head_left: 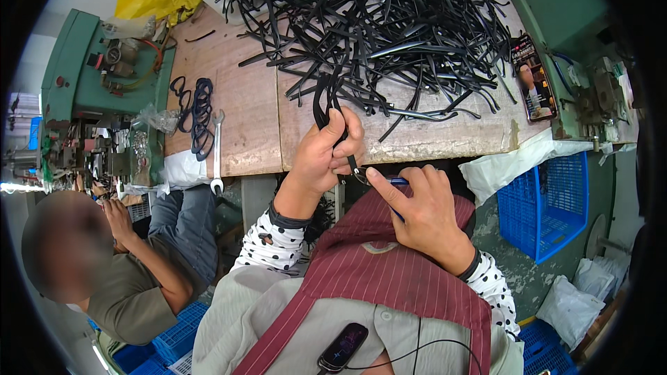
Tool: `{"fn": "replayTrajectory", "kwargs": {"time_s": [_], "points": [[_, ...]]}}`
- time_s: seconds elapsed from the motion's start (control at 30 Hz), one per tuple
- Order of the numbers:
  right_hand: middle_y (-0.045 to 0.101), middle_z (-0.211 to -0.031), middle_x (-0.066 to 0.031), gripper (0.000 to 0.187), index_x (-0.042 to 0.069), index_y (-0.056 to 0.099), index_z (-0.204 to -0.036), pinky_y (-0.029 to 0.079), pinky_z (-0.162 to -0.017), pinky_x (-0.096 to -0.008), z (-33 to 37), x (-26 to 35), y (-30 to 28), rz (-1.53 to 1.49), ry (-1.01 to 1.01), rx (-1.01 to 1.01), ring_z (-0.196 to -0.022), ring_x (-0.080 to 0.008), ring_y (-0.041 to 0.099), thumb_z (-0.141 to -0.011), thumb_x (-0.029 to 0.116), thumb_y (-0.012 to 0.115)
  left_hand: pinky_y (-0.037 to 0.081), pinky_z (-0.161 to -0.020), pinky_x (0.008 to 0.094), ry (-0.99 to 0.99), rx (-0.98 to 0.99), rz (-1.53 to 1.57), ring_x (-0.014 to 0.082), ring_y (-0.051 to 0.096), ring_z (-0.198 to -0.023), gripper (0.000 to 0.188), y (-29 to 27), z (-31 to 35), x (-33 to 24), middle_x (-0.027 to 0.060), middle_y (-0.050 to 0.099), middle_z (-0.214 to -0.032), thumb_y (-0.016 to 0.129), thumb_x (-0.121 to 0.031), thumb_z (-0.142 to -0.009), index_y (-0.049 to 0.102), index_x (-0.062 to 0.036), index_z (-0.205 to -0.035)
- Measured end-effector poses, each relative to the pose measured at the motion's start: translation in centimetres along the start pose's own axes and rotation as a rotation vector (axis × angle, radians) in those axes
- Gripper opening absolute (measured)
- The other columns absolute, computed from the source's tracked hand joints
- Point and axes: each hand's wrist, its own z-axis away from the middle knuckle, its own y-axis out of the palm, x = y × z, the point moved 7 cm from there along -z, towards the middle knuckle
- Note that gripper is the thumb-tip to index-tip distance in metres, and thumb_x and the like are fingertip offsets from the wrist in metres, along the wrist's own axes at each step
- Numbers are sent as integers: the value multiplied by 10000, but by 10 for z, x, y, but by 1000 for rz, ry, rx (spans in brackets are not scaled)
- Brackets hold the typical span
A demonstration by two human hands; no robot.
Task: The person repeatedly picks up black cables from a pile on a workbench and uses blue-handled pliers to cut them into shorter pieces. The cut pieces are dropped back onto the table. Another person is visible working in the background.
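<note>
My left hand [326, 149] is closed around several slim black eyeglass temples [322, 103], which point up and away from me; one end reaches down below the fingers. My right hand [427, 212] is wrapped round small pliers with blue handles [399, 182], its index finger stretched along them. The metal jaws of the pliers meet or nearly meet the lower end of that temple; whether they grip it I cannot tell. Beyond my hands, a large heap of black temples [396, 35] covers the far part of the wooden table [240, 97].
On the left lie a wrench [218, 146] and dark rubber loops [202, 118], near a green machine [83, 69]. A phone [533, 80] leans at the table's right end. A blue crate [531, 215] stands below. Another person [139, 264] sits at left.
</note>
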Motion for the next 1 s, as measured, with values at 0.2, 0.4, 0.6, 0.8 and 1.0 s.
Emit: {"fn": "replayTrajectory", "kwargs": {"time_s": [0.2,0.4,0.6,0.8,1.0], "points": [[526,-877,-118,746,226,536,-1403,461,-643,-400,4,-10,6,-197,129,17,-749,-296,534,-692,61,693,243,-413,233,474,-307,-237,63,277,-462,399,8,19,-6,-25,360,-596,416,-451,-1028,468,-90,-867],[552,-906,-133,745,204,505,-1426,507,-720,-401,9,-16,19,-574,339,133,-787,-312,597,-720,84,707,319,-536,250,815,-387,-668,110,436,-585,417,19,38,-5,24,488,-683,550,-390,-995,518,-15,-814],[565,-867,-125,764,210,488,-1441,518,-680,-385,10,-18,20,-479,332,156,-747,-300,608,-722,64,700,292,-468,232,559,-486,-439,64,359,-521,443,13,31,0,-11,445,-663,470,-421,-1029,485,-59,-774],[518,-817,-128,747,155,479,-1443,488,-692,-341,13,-18,23,-539,365,160,-715,-282,566,-745,11,703,292,-466,227,305,-613,-127,57,330,-508,369,-6,22,9,-27,425,-645,434,-428,-1040,488,-96,-890],[554,-845,-132,760,206,435,-1473,514,-707,-386,15,-24,19,-558,415,169,-746,-304,604,-773,59,693,462,-650,259,455,-590,-495,107,546,-673,201,-46,-5,-21,41,598,-762,489,-186,-1022,576,-17,-1086]]}}
